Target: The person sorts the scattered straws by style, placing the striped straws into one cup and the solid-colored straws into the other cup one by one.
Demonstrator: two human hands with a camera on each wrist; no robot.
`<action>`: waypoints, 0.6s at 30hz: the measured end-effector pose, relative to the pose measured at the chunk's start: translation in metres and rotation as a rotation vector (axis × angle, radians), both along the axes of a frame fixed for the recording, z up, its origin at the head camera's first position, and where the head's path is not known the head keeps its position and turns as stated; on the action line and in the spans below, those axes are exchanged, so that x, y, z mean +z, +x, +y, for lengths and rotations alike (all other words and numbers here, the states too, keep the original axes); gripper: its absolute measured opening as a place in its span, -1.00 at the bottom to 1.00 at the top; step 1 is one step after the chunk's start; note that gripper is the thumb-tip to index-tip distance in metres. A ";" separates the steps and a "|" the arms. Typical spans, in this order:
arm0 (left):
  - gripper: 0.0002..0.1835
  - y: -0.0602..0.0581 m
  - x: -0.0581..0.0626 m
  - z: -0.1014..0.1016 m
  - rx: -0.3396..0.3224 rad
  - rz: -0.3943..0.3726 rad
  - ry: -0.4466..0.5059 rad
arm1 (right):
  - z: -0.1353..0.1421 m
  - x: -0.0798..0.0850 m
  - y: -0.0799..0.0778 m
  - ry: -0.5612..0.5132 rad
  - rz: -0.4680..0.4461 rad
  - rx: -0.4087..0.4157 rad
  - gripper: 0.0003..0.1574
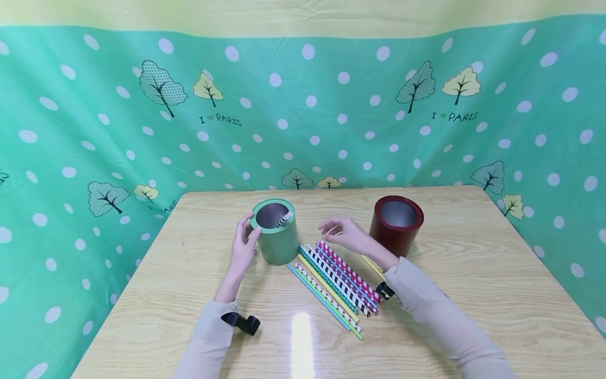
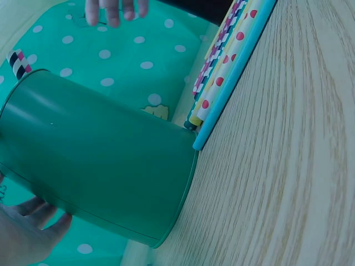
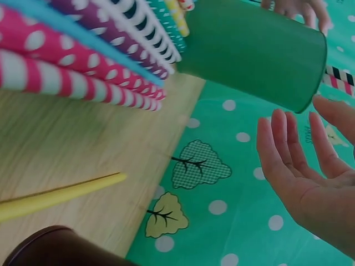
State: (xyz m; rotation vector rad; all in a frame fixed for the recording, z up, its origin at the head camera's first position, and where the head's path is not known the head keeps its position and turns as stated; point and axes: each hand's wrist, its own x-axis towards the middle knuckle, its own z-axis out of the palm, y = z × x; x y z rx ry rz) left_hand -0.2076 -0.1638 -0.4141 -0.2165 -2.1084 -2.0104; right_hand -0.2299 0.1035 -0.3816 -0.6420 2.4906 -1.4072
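Note:
My left hand [image 1: 244, 245] holds the green can [image 1: 278, 247] at its left side, fingers and thumb around the rim. Black-and-white and pink-striped straws [image 3: 339, 79] poke out of its top. My right hand [image 1: 347, 234] hovers just right of the can, fingers loosely bent and nothing in them. Below both hands lies a row of patterned paper straws [image 1: 336, 279]: blue, green, yellow, red-dotted, black-striped, purple and pink ones. The left wrist view shows my left fingers [image 2: 41, 213] against the can's wall.
A dark red can [image 1: 395, 231] stands open-topped to the right, behind my right forearm. Apart from the row, one yellow straw [image 3: 66, 195] lies beside that can. The wooden table [image 1: 156, 310] ends at a green dotted curtain [image 1: 331, 121].

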 end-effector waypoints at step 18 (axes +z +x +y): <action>-0.53 -0.008 -0.012 -0.003 0.015 0.024 -0.010 | 0.023 -0.020 0.008 0.134 -0.060 0.065 -0.65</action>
